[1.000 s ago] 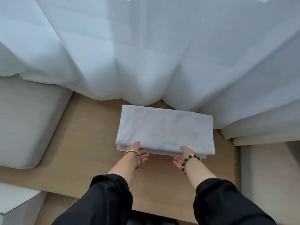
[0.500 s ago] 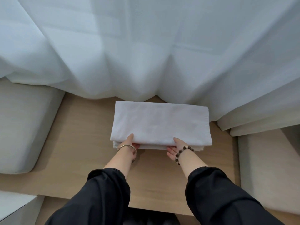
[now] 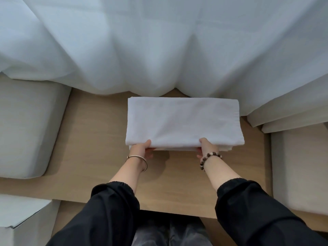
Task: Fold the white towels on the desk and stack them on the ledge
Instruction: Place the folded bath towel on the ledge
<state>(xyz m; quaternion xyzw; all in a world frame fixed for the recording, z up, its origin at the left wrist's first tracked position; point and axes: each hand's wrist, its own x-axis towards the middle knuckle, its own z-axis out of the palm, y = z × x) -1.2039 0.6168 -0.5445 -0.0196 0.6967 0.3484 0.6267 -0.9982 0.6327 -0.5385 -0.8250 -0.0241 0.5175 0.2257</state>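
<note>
Stacking step — folded white cloth towel (image 3: pixel 182 121) on pale wooden ledge (image 3: pixel 92 139) is gripped at near edge by left hand (image 3: pixel 142 150) and right hand (image 3: pixel 206 148); release probably needed next.

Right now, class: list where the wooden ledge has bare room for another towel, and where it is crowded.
Widest bare ledge: between the left cushion and the folded towels. Another strip runs along its near edge. Crowded: curtain at the towels' far edge; slim gap to the right cushion.
</note>
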